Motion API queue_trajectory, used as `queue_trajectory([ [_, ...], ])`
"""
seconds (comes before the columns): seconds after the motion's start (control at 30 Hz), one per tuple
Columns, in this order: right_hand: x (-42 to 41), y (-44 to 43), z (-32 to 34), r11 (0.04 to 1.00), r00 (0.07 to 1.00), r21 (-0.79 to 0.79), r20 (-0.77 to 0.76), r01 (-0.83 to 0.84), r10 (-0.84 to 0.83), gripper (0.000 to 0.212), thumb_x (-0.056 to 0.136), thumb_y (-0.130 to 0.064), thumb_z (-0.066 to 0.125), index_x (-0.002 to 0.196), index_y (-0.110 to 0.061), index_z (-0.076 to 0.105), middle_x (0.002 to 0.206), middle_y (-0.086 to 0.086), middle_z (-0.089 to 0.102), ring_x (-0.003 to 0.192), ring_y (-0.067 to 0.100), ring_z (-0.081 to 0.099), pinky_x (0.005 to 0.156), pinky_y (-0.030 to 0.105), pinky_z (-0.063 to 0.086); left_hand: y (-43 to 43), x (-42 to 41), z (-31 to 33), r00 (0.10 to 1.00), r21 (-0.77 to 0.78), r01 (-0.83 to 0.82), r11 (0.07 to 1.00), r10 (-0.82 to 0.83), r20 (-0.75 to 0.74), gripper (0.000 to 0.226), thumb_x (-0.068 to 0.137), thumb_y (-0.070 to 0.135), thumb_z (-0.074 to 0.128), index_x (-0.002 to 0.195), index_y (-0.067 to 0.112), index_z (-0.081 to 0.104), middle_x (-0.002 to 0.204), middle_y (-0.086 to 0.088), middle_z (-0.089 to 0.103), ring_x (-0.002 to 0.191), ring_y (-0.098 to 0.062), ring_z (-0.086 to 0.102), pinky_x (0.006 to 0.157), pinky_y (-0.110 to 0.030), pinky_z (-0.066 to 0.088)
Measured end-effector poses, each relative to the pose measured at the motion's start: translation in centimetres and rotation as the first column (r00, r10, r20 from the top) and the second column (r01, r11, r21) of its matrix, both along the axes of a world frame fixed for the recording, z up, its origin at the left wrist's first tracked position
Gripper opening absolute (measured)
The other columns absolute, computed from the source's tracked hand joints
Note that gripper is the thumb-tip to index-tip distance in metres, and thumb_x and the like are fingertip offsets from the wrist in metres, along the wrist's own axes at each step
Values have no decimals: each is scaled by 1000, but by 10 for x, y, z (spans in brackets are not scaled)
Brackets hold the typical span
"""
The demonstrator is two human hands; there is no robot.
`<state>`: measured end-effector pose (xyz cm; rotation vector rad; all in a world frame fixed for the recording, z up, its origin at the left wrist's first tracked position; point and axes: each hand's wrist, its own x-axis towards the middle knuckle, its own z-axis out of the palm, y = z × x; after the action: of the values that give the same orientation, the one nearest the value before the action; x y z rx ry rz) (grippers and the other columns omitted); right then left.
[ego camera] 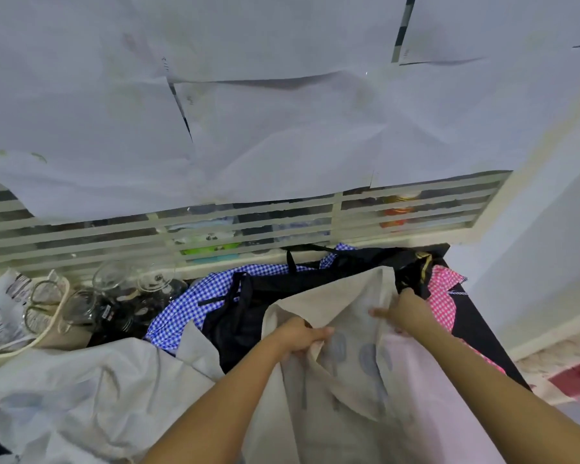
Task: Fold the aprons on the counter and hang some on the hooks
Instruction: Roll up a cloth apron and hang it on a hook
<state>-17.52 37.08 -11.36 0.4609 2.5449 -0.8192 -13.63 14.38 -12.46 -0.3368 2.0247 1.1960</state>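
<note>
Counter [482, 339] nearly all covered: beige apron [335, 303] in ctr, gripped by left hand [300, 334] & right hand [404, 313]; black apron [245, 316] behind, blue check apron [185, 299] to its left, pink check apron [444, 301] at right, white cloth [81, 396] front left. Glasses [114, 289] crowd back-left corner. Grille [248, 226] blocks the back, wall [549, 262] the right. Free room: air above the pile & gap btwn the two forearms.

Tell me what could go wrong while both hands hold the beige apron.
The left hand and right hand grip the beige apron over the black apron, whose straps might catch and drag along. The glass jars stand beside the pile; swinging cloth could knock them.
</note>
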Motion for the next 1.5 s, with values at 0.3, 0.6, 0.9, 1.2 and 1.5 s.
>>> queue_trajectory([
  [0.3, -53, 16, 51, 830, 920, -539, 381, 142, 90, 15, 89, -12, 63, 76, -6, 59, 51, 2, 54, 34, 7, 39, 35, 15, 31, -45, -57, 72, 758, 647, -650, 397, 399, 517, 9, 77, 5, 70, 80, -1, 63, 58, -2, 57, 36, -1, 43, 28, -12, 32],
  [0.6, -94, -5, 87, 17, 941, -953, 295, 302, -164, 61, 88, -19, 63, 139, -1, 36, 139, 21, 44, 126, 37, 48, 95, 41, 49, -59, -64, 52, 299, 664, -740, -104, 834, 464, 29, 101, 24, 45, 121, 3, 46, 115, -24, 59, 102, -32, 62, 80, -34, 57],
  [0.9, 22, -33, 24, 874, 850, -353, 287, -335, 442, 11, 94, -13, 55, 101, -6, 59, 93, 9, 63, 77, 22, 64, 63, 27, 55, -70, 37, 23, 988, -395, -157, 905, 145, -62, 47, 82, 44, 72, 55, 12, 50, 49, -1, 54, 43, -11, 48, 49, -20, 43],
  [1.2, 98, -29, -46, 583, 565, -33, 203, -812, 799, 96, 88, -35, 60, 152, -20, -10, 160, 6, -11, 148, 19, -3, 116, 26, 9, -48, 125, -6, 977, -414, -214, 885, 196, -87, 29, 78, 32, 76, 75, 14, 53, 79, 0, 55, 69, -12, 50, 56, -22, 34],
  [1.5, 100, -4, -59, 476, 477, 122, -22, -871, 879, 97, 86, -43, 63, 152, -25, -5, 159, 2, -17, 146, 17, -15, 115, 26, -1, -112, 140, 62, 985, -306, -167, 937, 148, -85, 9, 74, 9, 71, 73, 17, 66, 70, 1, 60, 71, -18, 55, 60, -23, 39],
])
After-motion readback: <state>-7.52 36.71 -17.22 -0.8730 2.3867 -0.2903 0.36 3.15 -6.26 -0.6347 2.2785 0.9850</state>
